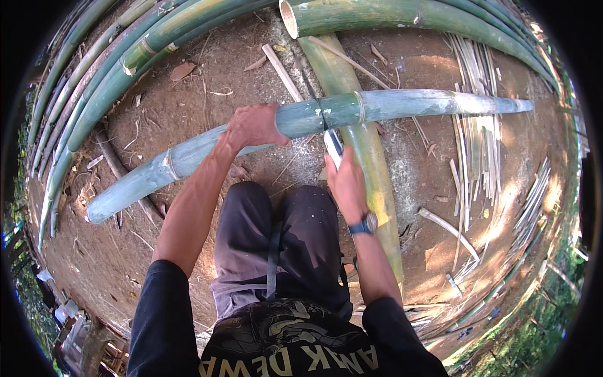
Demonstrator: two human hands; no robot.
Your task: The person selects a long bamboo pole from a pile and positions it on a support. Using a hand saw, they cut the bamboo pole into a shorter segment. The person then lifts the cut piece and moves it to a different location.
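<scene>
A long green-grey bamboo pole (408, 105) lies crosswise in front of my knees. My left hand (254, 125) is wrapped over it left of the middle, thumb on the near side. In my right hand (347, 182) is a handsaw (333, 147) with a pale handle. Its dark, narrow blade crosses the pole a short way right of my left hand, just left of a node ring, and points away from me. Pale dust marks the bamboo around the blade. How deep the blade sits cannot be told.
Under the pole runs a yellow-green bamboo piece (380, 195). A thick hollow bamboo (358, 19) lies at the far side. Several long poles (94, 113) are stacked at left. Thin split strips (480, 144) lie at right, near a curved stick (449, 232) on the dirt.
</scene>
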